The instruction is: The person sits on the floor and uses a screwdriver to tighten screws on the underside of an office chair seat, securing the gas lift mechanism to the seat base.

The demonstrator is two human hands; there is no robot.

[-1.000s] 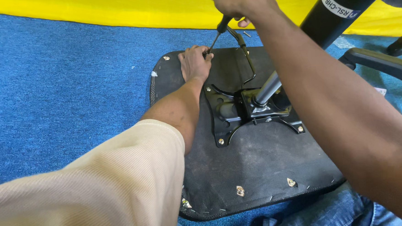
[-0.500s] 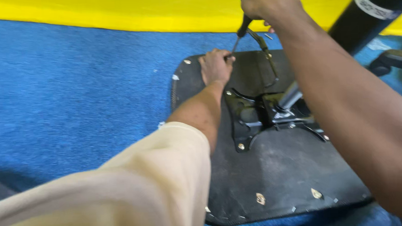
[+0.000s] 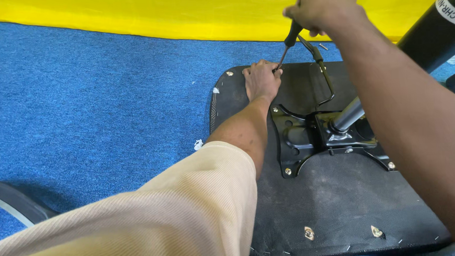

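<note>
Gripping the screwdriver (image 3: 287, 43), right hand (image 3: 325, 6); left hand's fingers (image 3: 275, 68) touch its tip.

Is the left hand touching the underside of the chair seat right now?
Touching. The head view shows the left hand pressed flat on the black seat underside, fingertips at the tip of the screwdriver held by the right hand.

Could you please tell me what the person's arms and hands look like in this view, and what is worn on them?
The left arm wears a beige ribbed sleeve reaching to the elbow, with the forearm bare below it. The right arm is bare as far as the view shows. The left hand and right hand are bare: no gloves, rings or watch visible.
</note>
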